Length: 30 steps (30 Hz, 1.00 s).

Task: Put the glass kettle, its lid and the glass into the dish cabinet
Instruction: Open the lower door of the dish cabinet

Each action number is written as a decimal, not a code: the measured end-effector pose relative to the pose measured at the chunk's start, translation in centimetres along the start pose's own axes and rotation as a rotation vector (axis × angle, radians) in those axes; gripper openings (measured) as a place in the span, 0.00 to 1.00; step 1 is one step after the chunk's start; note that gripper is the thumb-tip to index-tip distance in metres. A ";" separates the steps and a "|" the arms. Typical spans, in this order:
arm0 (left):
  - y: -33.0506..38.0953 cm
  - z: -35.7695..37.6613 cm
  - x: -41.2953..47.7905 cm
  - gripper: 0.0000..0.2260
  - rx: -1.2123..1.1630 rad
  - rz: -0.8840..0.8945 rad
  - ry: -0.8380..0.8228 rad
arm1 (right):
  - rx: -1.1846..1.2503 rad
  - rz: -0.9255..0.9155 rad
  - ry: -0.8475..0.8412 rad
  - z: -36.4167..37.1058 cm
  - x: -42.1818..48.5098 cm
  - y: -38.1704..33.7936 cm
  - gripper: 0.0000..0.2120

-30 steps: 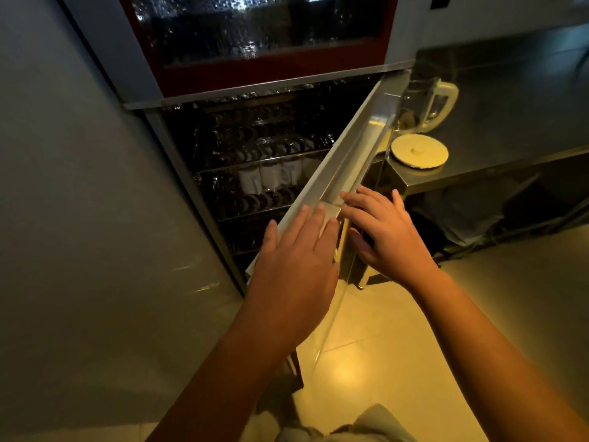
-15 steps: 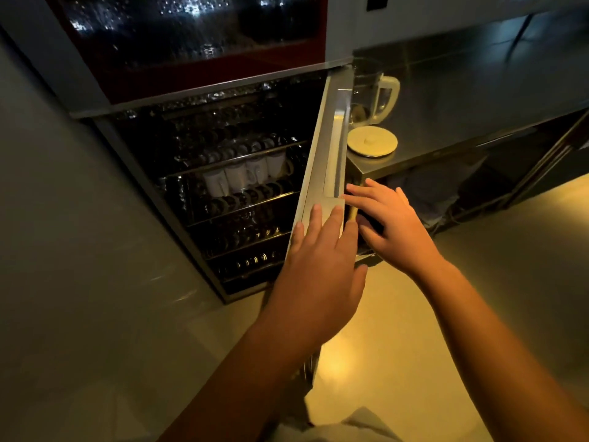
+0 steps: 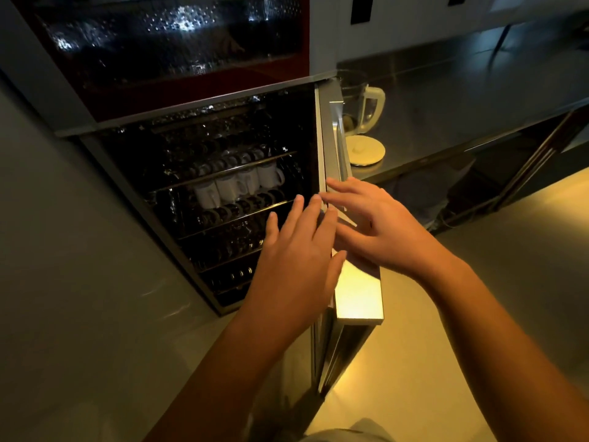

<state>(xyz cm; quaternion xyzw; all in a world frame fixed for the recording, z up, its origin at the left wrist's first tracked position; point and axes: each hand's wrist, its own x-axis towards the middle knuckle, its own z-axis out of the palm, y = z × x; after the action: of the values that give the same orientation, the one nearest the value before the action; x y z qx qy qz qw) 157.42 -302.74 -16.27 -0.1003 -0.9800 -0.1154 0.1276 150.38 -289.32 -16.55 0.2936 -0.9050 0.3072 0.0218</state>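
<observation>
The dish cabinet (image 3: 197, 103) stands open, its lower door (image 3: 357, 301) swung out toward me edge-on. My left hand (image 3: 296, 260) lies flat against the door's inner side with straight fingers. My right hand (image 3: 379, 224) rests on the door's outer face, fingers stretched along its edge. The glass kettle (image 3: 363, 103) with a cream handle stands on the steel counter behind the door, partly hidden by it. Its round cream lid (image 3: 366, 149) lies flat in front of the kettle. I cannot make out the glass.
Wire racks inside the cabinet carry white mugs (image 3: 239, 183) and rows of dark dishes. The steel counter (image 3: 478, 100) runs to the right with an open shelf below. A grey wall (image 3: 63, 282) is at the left; shiny floor (image 3: 478, 282) lies below.
The door has swung further open, from slanting across the cabinet front to edge-on. Both hands stayed flat on it and followed the swing.
</observation>
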 end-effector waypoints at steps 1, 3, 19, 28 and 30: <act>0.1 -0.2 0.1 0.21 -0.031 -0.014 -0.016 | -0.030 0.005 -0.034 0.0 0.0 0.0 0.21; 0.2 0.1 0.1 0.22 -0.096 -0.004 -0.010 | -0.080 0.033 -0.090 0.2 -0.1 0.1 0.23; 2.1 1.1 3.6 0.26 -0.070 0.020 -0.150 | -0.268 0.155 -0.172 -2.8 -1.8 2.4 0.25; 3.2 2.0 5.6 0.27 -0.055 0.077 -0.198 | -0.282 0.251 -0.165 -4.9 -2.9 3.6 0.26; 3.6 2.2 6.1 0.26 -0.055 0.099 -0.208 | -0.292 0.271 -0.153 -5.3 -3.2 3.8 0.26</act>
<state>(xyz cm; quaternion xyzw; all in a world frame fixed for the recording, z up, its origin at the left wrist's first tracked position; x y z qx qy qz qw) 151.93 -297.78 -15.94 -0.1633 -0.9783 -0.1246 0.0279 150.23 -282.24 -15.01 0.1856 -0.9700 0.1498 -0.0464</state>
